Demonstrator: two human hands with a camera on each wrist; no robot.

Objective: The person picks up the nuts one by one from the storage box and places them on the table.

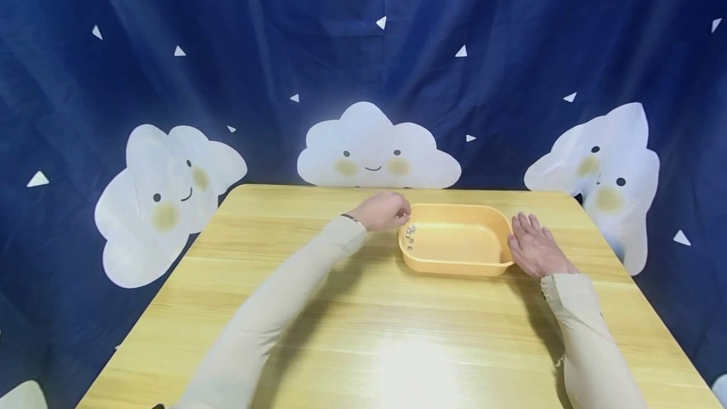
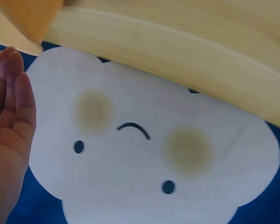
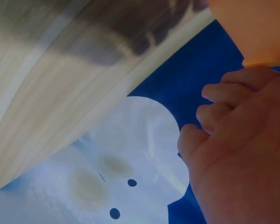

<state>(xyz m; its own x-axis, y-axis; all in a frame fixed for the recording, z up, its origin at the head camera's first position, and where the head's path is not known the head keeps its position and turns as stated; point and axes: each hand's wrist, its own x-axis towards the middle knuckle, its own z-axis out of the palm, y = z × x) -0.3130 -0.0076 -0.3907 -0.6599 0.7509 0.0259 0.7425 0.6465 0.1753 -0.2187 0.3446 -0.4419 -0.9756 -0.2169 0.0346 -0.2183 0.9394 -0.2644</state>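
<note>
A yellow plastic basin stands toward the far side of the wooden table, with several small shiny pieces gathered at its left end. My left hand is at that end, index finger and thumb bent in at the rim. In the left wrist view the other fingers are gently bent, tips right by the basin's edge; index and thumb are out of that frame. Along the basin's right end lies my right hand, fingers extended and thumb side against the wall. The right wrist view shows the basin just past its knuckles.
The wooden table has its far edge close behind the basin. Beyond it hangs a dark blue curtain with smiling white clouds and small triangles. A bright light reflection shows on the near tabletop.
</note>
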